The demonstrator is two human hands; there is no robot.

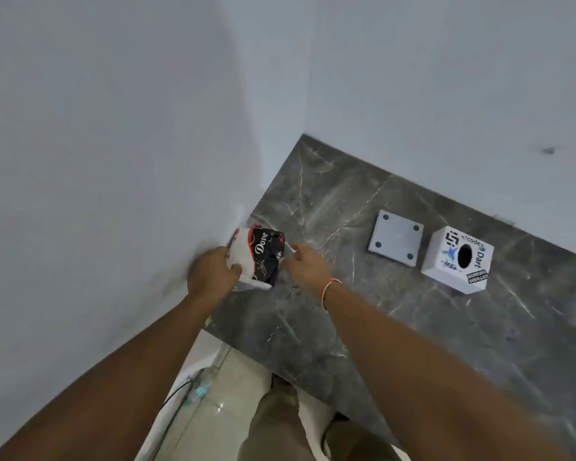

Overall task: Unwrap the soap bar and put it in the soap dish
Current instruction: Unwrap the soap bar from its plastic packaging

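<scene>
Our left hand (213, 271) clamps the black-and-white Dove soap wrapper (261, 256) while our right hand (305, 266) pinches its flap. A hard tug could, we judge, shoot the bar onto the grey marble counter (346, 311), well short of the grey square dish (395, 237)

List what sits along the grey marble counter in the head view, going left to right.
Left hand → black-and-white Dove soap packet held in it → right hand pinching a corner of the wrapper → flat grey square plate with four corner dots → white cube box with stickers and a round hole.
</scene>
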